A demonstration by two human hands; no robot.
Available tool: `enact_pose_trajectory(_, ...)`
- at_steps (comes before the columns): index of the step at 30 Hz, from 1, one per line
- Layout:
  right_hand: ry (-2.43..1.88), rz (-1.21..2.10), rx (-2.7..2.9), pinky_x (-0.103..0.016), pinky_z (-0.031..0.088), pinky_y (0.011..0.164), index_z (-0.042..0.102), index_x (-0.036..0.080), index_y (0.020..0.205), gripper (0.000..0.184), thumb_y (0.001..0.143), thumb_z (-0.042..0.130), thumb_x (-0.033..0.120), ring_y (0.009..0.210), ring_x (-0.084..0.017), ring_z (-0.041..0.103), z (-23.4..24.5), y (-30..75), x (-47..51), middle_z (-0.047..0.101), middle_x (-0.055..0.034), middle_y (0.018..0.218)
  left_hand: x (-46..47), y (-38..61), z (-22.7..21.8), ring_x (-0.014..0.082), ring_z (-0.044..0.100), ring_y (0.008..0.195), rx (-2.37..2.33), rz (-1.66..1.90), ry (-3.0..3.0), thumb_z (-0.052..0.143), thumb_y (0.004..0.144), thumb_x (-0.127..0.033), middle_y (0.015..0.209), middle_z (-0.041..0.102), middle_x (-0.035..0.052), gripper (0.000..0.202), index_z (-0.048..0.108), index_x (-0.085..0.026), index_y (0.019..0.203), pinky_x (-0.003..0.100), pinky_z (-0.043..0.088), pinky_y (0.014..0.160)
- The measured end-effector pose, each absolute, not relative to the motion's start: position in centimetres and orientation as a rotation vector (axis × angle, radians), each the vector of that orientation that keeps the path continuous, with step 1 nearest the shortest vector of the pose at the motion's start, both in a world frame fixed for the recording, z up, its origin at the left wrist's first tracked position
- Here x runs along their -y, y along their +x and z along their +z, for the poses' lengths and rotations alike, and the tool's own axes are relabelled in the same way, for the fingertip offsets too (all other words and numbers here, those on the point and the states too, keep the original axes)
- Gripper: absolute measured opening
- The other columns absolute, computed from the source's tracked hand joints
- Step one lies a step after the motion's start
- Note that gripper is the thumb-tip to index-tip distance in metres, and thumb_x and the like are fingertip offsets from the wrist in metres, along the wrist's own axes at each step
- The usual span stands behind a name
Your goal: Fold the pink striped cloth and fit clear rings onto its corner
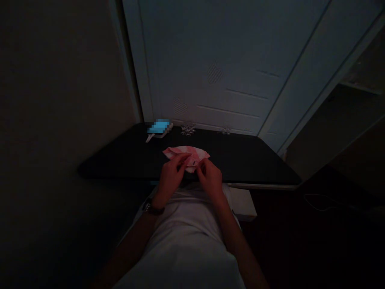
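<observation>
A pink, red-patterned piece of paper lies partly folded near the front edge of a black table. My left hand, with a watch on its wrist, pinches the paper's near left part. My right hand has its fingers curled onto the paper's near right part. Both hands meet at the paper's front tip. The room is dim and fine detail of the paper is hard to see.
A device with a lit blue screen rests at the table's back left. Small clear glass items stand at the back edge near a white panelled door. A wall stands to the left. Dark shelving lies to the right.
</observation>
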State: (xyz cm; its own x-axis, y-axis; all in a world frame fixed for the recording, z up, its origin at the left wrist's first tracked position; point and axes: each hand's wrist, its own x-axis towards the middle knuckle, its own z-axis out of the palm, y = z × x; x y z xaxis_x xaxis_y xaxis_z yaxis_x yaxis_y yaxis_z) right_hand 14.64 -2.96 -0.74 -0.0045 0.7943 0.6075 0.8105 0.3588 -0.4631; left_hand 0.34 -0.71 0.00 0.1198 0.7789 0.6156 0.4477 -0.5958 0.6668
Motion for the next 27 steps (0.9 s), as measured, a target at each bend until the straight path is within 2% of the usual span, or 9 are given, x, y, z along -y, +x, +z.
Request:
enact_pose_trajectory(6, -1.423, -0.007, 1.767, -0.022, 0.034, 0.059, 0.049, 0.021, 0.080, 0.016, 0.087, 0.038, 0.030, 0.065, -0.012, 0.053, -0.67, 14.64, 3.01, 0.058, 0.0002, 0.074, 0.74, 0.38, 0.01, 0.0175, 0.062, 0.092, -1.205, 1.465, 2.099, 0.047, 0.083, -0.025, 0.108, 0.063, 0.0036, 0.027, 0.057, -0.022, 0.107, 0.030, 0.050, 0.083)
enact_pose_trajectory(27, -1.433, -0.014, 1.756, -0.021, 0.032, 0.058, 0.049, 0.020, 0.079, 0.012, 0.085, 0.041, 0.027, 0.063, -0.011, 0.051, -0.79, 14.54, 2.92, 0.057, 0.0019, 0.071, 0.74, 0.37, -0.08, 0.0166, 0.061, 0.093, -1.210, 1.466, 2.144, 0.047, 0.084, -0.024, 0.107, 0.062, 0.0022, 0.026, 0.057, -0.023, 0.108, 0.029, 0.049, 0.083)
